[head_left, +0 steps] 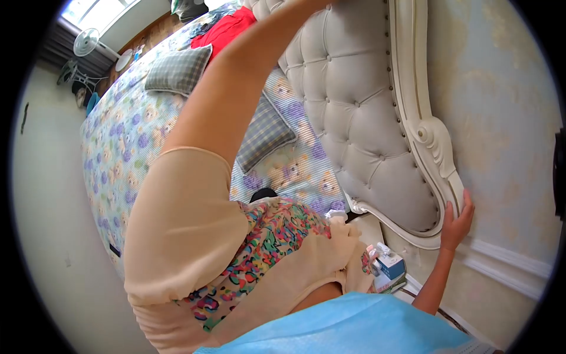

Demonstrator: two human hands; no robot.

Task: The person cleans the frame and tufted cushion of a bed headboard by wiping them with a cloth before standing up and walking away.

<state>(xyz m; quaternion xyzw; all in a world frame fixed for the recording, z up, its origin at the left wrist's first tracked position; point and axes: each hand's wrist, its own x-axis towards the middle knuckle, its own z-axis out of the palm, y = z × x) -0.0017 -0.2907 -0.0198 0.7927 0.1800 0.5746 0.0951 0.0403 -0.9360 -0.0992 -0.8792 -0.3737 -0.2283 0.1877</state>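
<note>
My left arm crosses the view from the lower left to the top edge, and its hand is out of frame. At the right, my right hand (457, 227) rests against the lower outer edge of the carved cream frame (417, 88) of a headboard. Its thumb and fingers are stretched out and apart, with the thumb on the frame and the fingers at the wall side. The headboard has grey tufted padding (354, 112) with studs along its edge. My peach top with a colourful patterned panel (265, 242) fills the lower middle.
A bed with a floral sheet (118, 153) bears two checked pillows (177, 71) and a red cloth (227, 28). A blue box (391, 265) and small items sit beside the headboard. A white fan (86, 42) stands near the window. Blue mask material (354, 324) covers the bottom.
</note>
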